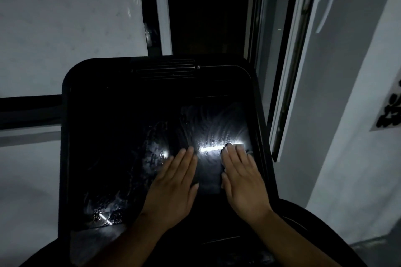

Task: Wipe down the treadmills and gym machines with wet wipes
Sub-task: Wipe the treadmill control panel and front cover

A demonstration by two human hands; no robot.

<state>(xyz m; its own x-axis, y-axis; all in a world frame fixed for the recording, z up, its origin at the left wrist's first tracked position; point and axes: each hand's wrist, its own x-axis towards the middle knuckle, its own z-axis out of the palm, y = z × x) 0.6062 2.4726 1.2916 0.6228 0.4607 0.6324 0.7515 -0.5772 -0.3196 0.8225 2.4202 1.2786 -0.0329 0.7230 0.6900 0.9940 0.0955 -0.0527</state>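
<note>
Treadmill console (130,125) filled the middle of the frame, its dark glossy screen streaked with wet smears and glare. Both hands lay flat on its lower right part, fingers straight: the left hand (173,182) near the right hand (243,180), a dark gap between them. Something pale showed at the right fingertips; wipe or glare, I couldn't tell. A window frame (290,60) stood at upper right.
</note>
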